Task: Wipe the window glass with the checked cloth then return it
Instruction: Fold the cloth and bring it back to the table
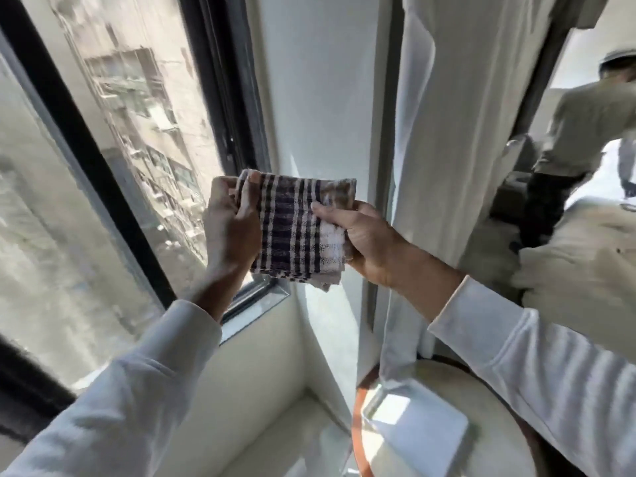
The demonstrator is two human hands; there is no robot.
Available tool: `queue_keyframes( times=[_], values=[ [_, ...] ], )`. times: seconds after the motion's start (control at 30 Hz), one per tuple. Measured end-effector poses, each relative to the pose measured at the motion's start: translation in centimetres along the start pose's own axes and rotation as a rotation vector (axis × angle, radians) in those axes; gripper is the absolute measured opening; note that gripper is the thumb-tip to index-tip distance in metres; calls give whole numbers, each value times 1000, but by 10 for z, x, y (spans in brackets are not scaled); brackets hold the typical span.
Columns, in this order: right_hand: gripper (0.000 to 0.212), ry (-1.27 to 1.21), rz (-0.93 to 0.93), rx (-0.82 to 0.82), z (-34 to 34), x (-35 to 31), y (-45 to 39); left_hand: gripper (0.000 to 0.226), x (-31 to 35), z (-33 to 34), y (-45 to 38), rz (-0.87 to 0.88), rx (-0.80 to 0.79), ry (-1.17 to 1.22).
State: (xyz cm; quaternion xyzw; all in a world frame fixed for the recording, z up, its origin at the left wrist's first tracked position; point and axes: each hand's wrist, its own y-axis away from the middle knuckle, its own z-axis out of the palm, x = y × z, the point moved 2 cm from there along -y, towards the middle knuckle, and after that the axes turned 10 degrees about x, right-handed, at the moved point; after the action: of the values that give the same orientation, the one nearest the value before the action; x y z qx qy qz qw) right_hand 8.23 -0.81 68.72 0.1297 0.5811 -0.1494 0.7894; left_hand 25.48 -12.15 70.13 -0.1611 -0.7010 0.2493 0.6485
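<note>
The checked cloth (296, 232), dark blue and white, is folded into a thick pad and held in the air in front of the white wall. My left hand (230, 225) grips its left edge, thumb over the top corner. My right hand (364, 242) pinches its right side, thumb on the front. The window glass (137, 132) with its black frame (86, 156) fills the left of the view, a little to the left of the cloth and apart from it. Buildings show through the glass.
A white curtain (444, 132) hangs to the right of the hands. Below it stands a round table (447, 407) with a folded white cloth (413, 428) on it. A white sill (275, 425) runs under the window. Another person (585, 132) stands at the far right.
</note>
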Motion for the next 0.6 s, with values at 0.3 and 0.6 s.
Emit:
queue_keyframes(
  times=[0.3,0.6],
  values=[
    [6,29,227,435,-196,186,24,31,-156,122,186,-227,-327,-208],
    [15,167,515,713,-378,419,36,48,-347,240,372,-378,-694,-444]
  ],
)
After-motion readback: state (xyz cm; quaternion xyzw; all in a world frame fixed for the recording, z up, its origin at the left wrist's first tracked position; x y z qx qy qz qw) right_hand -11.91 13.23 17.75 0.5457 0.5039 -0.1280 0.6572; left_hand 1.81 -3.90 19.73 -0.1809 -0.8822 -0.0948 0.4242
